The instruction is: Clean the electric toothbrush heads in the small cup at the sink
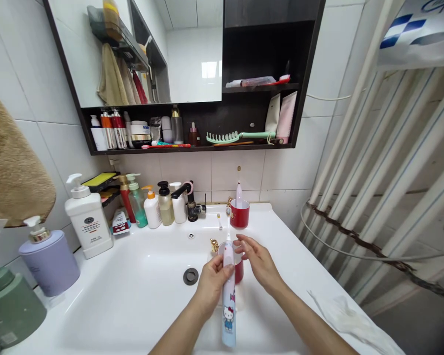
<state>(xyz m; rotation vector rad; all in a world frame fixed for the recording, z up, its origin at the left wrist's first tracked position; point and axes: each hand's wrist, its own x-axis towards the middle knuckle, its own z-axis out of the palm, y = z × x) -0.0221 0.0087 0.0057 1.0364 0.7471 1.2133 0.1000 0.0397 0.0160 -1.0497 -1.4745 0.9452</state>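
My left hand (pixel 212 286) is wrapped around an electric toothbrush (pixel 228 296), pale pink and blue with a cartoon cat on it. It stands upright over the sink with its thin tip pointing up. My right hand (pixel 259 259) is beside its upper end, fingers stretched and slightly bent, apparently holding nothing. Partly hidden behind the toothbrush and my hands is a red cup (pixel 239 272) with a gold handle. A small brush head (pixel 219 222) lies on the sink's back ledge. Another red cup (pixel 240 217) there holds a second, pink toothbrush (pixel 239 195).
Around the white sink (pixel 133 296) stand a black faucet (pixel 194 207), several pump bottles (pixel 166 204), a white bottle (pixel 91 222) and a purple dispenser (pixel 52 261). A crumpled white cloth or tissue (pixel 344 315) lies at right. Overhead hangs a dark mirror cabinet (pixel 274 49); pipes (pixel 392 172) line the right.
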